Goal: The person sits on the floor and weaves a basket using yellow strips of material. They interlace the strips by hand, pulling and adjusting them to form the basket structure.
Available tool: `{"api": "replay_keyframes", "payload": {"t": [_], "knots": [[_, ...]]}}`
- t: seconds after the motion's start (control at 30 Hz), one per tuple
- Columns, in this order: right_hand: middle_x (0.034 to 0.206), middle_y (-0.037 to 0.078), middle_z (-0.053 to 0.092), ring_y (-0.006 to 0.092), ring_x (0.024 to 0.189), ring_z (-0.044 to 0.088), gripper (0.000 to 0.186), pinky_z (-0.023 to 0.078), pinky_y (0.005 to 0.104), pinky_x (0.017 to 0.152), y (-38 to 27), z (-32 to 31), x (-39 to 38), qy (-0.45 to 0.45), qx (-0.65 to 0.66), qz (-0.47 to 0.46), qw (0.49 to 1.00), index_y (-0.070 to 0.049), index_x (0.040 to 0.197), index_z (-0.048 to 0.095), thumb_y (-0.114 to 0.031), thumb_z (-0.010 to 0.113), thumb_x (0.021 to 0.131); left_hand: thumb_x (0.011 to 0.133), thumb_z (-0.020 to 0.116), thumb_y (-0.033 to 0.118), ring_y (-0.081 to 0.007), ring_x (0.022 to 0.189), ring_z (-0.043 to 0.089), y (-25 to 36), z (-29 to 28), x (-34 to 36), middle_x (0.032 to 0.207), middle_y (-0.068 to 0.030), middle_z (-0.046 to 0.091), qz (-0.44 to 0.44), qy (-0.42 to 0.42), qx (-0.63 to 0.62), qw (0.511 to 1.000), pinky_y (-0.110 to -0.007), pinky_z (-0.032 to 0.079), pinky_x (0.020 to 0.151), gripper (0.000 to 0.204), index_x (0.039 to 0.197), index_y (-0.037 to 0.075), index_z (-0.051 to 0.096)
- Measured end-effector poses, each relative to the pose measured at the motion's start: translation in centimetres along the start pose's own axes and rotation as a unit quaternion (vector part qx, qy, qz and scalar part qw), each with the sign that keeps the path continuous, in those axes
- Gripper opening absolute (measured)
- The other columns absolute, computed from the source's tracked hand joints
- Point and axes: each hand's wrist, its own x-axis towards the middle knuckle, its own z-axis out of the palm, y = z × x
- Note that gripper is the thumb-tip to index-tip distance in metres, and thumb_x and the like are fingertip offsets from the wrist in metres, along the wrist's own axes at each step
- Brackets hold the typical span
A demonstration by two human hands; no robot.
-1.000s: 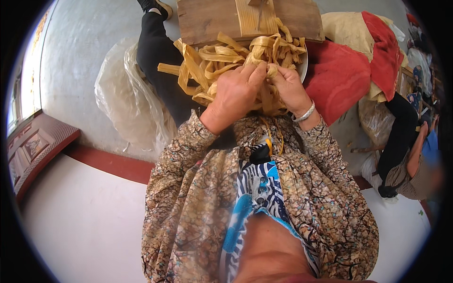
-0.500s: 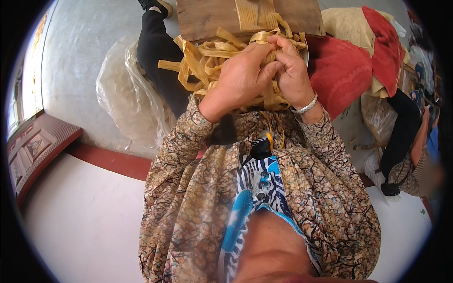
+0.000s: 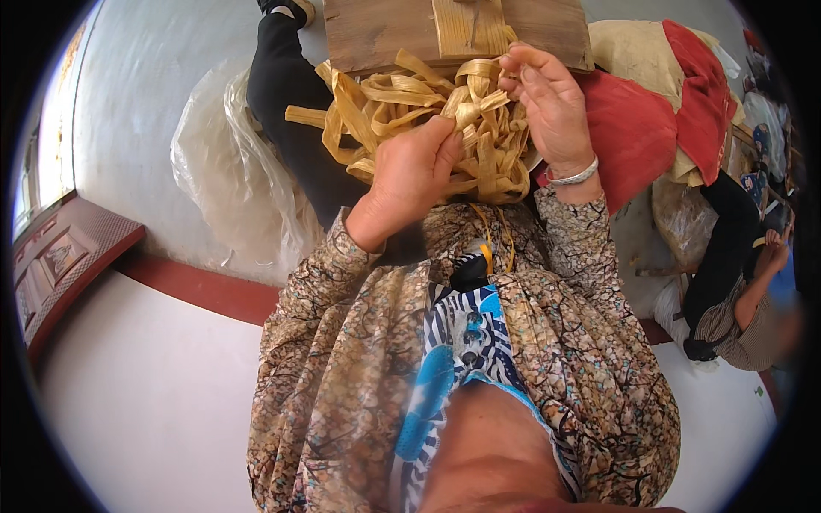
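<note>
A loose heap of flat, straw-coloured strips [image 3: 355,90] lies in front of me, many of them looped and bent. In its middle is a plaited knot of strips [image 3: 467,113]. My left hand [image 3: 412,164] is closed, thumb and finger pinching the near left edge of that knot. Up and to the right, my right hand [image 3: 552,107] has its fingers curled together beside the knot, close to a strip that crosses toward it. Whatever lies between those fingertips is too small to make out. A braided band circles the right wrist.
Beyond the heap stands a wooden board [image 3: 376,34] with a paler wood piece [image 3: 470,27] on it. Red cloth [image 3: 629,132] lies at the right, a clear plastic sheet [image 3: 231,162] at the left. Another person [image 3: 740,312] sits at far right. A carved wooden panel [image 3: 64,261] is at left.
My hands were together over the knot; now they are apart. The right one has moved up and right, the left slightly down, uncovering the plaited knot.
</note>
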Motion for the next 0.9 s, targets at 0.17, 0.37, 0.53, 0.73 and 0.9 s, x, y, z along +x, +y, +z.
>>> {"api": "replay_keyframes", "payload": {"t": [0.17,0.37,0.53,0.73,0.9], "knots": [[0.095,0.009,0.064,0.0202,0.089,0.061,0.023,0.048,0.0313,0.079,-4.1,1.8,-1.3,-0.183,-0.435,-0.121,0.874,-0.004,0.104,0.064,-0.021,0.064,0.090,0.082,0.063,0.014,-0.0326,0.061,0.060,0.7,-1.3,1.1,0.070,-0.0083,0.057,0.126,0.047,0.165,0.977,-0.040,0.048,0.052,0.010,0.080,0.008,0.055],[0.075,0.009,0.059,0.0315,0.076,0.057,0.020,0.044,0.0400,0.070,-5.3,0.6,-2.5,-0.276,-0.608,-0.105,0.737,-0.004,0.084,0.061,-0.024,0.064,0.088,0.086,0.065,0.016,-0.0352,0.070,0.061,-0.1,-2.9,2.1,0.079,-0.0126,0.062,0.127,-0.072,0.082,0.986,-0.041,0.048,0.057,0.012,0.092,0.005,0.064],[0.081,0.009,0.062,0.0292,0.077,0.060,0.023,0.045,0.0382,0.073,-5.2,1.2,-3.1,-0.218,-0.600,-0.206,0.741,-0.006,0.094,0.064,-0.028,0.064,0.088,0.086,0.064,0.014,-0.0362,0.071,0.061,0.7,-3.2,1.9,0.080,-0.0128,0.063,0.129,-0.070,0.109,0.983,-0.042,0.048,0.058,0.011,0.092,0.005,0.065],[0.075,0.013,0.063,0.0335,0.063,0.061,0.025,0.048,0.0355,0.057,-6.1,1.9,-1.6,-0.257,-0.470,0.088,0.840,-0.003,0.098,0.063,-0.026,0.064,0.088,0.086,0.064,0.015,-0.0370,0.069,0.060,1.1,-2.2,3.4,0.072,-0.0149,0.058,0.140,-0.104,0.065,0.983,-0.043,0.046,0.057,0.012,0.090,0.004,0.064],[0.071,0.011,0.061,0.0188,0.063,0.059,0.013,0.047,0.0304,0.059,-6.4,1.4,-3.0,-0.295,-0.537,-0.088,0.786,-0.003,0.089,0.061,-0.015,0.058,0.091,0.091,0.061,0.014,-0.0284,0.066,0.059,2.2,-3.1,2.8,0.075,-0.0158,0.062,0.068,-0.212,-0.051,0.974,-0.035,0.048,0.063,0.015,0.095,0.001,0.066]]}}
